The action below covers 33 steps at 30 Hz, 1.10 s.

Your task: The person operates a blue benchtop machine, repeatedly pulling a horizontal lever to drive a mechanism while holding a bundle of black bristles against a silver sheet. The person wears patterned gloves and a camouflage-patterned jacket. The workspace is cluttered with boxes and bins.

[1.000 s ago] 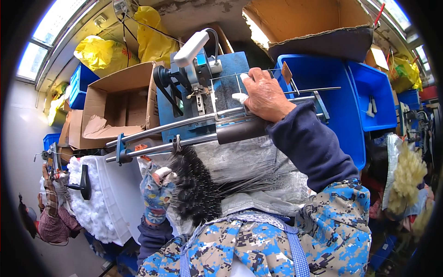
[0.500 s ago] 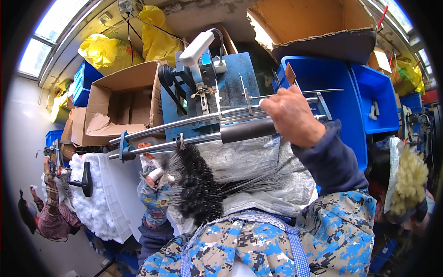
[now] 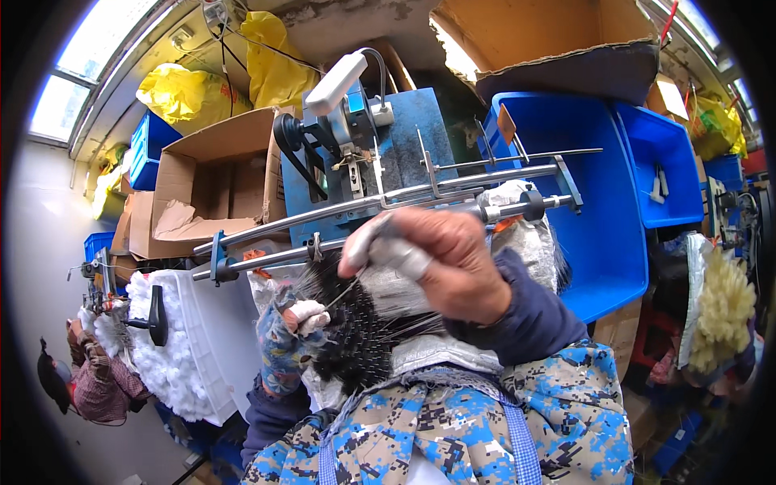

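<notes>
My left hand, in a patterned fingerless glove with white-wrapped fingertips, is closed at the left edge of a bundle of black bristles with thin wire stems. Between its fingertips is the lower end of a thin wire. Above the bundle, my right hand pinches the wire's upper end, thumb and finger wrapped in white. Beyond both hands stands a blue machine with long steel rails. My right hand hides part of the rails and of the dark sleeve on them.
A cardboard box stands left of the machine, and a large blue bin to its right. White fluffy material and a black hair dryer lie at the left. Another person sits at the far left.
My right hand has left the right end of the rails and come down and left to my left hand. The thin wire now shows between the two hands. The left hand has hardly moved.
</notes>
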Each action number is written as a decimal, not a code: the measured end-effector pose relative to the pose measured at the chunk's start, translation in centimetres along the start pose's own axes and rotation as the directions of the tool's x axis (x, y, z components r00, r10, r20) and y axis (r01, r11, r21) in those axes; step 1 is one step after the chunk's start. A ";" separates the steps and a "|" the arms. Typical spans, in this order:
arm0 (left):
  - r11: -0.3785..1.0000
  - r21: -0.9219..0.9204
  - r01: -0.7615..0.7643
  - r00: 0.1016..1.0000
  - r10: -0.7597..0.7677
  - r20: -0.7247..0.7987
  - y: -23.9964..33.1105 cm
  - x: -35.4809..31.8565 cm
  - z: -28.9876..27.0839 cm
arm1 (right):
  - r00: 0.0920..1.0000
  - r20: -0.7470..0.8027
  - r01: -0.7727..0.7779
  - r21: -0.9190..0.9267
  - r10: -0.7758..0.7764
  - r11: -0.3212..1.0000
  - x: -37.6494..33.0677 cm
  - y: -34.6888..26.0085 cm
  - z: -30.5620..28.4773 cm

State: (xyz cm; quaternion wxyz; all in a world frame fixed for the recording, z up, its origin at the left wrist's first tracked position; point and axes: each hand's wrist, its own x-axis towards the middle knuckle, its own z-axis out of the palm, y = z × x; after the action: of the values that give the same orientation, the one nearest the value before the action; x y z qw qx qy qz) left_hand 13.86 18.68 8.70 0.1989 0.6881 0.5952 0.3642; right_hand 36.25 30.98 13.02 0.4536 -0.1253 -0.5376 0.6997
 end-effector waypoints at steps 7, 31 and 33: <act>0.813 0.582 0.023 0.989 -0.105 0.108 -8.8 -1.6 1.3 | 0.989 0.030 0.093 -0.891 -0.146 0.444 3.6 -2.2 -7.9; 0.955 0.283 0.086 0.995 -0.096 0.019 -6.7 -1.6 0.8 | 0.999 -0.013 0.003 -0.960 0.053 -0.281 7.6 9.5 -10.8; 0.950 0.311 0.034 0.999 -0.041 0.017 -6.5 -1.4 0.8 | 0.998 -0.019 -0.003 -0.963 0.056 -0.269 7.7 9.5 -10.8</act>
State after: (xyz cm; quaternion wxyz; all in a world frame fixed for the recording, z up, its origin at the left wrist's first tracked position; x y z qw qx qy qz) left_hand 10.09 18.85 3.22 0.1017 0.7036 0.6557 0.2543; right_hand 34.35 43.73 2.98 0.1484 -0.4384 -0.8864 0.0077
